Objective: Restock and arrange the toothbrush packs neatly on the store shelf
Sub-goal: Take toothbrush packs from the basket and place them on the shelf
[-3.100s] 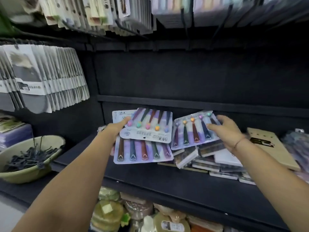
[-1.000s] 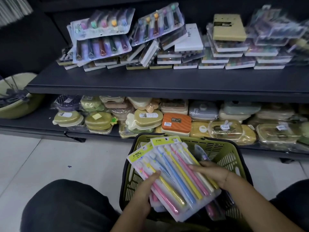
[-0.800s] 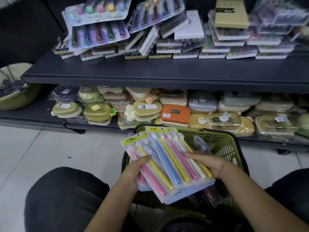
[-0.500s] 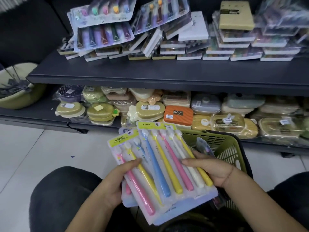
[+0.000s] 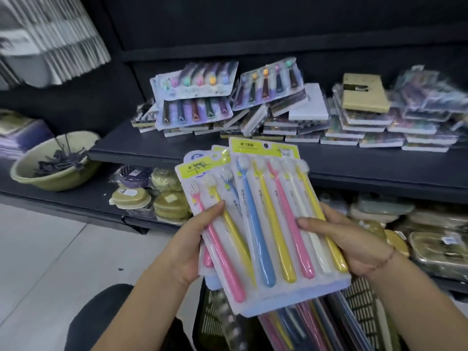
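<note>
We hold a fanned stack of toothbrush packs [image 5: 272,224] in both hands above a basket [image 5: 359,309] in which more packs lie. Our left hand [image 5: 188,252] grips the stack's left edge, thumb laid over a pink and a yellow handle. Our right hand [image 5: 354,243] grips the right edge, thumb across the front pack's right-hand handles. The front pack shows five brushes: blue, yellow, pink, white, yellow. Beyond, the dark shelf [image 5: 177,154] carries uneven piles of shelved packs [image 5: 196,97], two lying tilted on top. A green bowl [image 5: 54,165] sits to the left, and wrapped round cases [image 5: 169,202] lie on the lower shelf.
</note>
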`<state>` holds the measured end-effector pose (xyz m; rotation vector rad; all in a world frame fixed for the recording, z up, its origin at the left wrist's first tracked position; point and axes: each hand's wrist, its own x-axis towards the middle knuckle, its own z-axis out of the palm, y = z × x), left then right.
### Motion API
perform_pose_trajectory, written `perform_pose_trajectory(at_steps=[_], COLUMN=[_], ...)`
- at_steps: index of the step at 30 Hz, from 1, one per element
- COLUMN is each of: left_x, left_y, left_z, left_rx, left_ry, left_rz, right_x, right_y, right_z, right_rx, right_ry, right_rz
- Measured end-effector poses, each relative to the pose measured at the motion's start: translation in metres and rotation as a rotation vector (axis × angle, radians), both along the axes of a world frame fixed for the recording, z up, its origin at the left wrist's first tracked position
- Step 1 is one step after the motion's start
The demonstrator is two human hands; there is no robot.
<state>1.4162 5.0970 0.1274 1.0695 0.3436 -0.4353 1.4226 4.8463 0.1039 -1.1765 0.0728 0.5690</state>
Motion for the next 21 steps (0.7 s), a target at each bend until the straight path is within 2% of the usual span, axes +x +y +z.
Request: perform_pose_trajectory(at_steps=[9, 11, 14, 17, 21], left_x=[0.096, 0.12, 0.143, 0.142, 0.136], left_y=[-0.026, -0.034, -0.043, -0.043, -0.041], left_z=[0.096, 0.125, 0.158, 0.162, 0.132], left_rx=[0.071, 0.128, 0.098, 0.08, 0.025], left_ry=[-0.197, -0.204, -0.209, -0.187, -0.124], left_rz=[-0.18, -0.191, -0.262, -0.324, -0.489], right_x=[0.063, 0.083, 0.098, 0.093, 0.072], right_y=[-0.029, -0.033, -0.041, -0.052, -0.063], right_z=[0.084, 0.11, 0.14, 0.145, 0.126], right_rx=[-0.03, -0.031, -0.053, -0.053, -0.037], right_ry=[-0.064, -0.104, -0.129, -0.09, 0.015], right_rz=[-0.256, -0.337, -0.366, -0.329, -0.261])
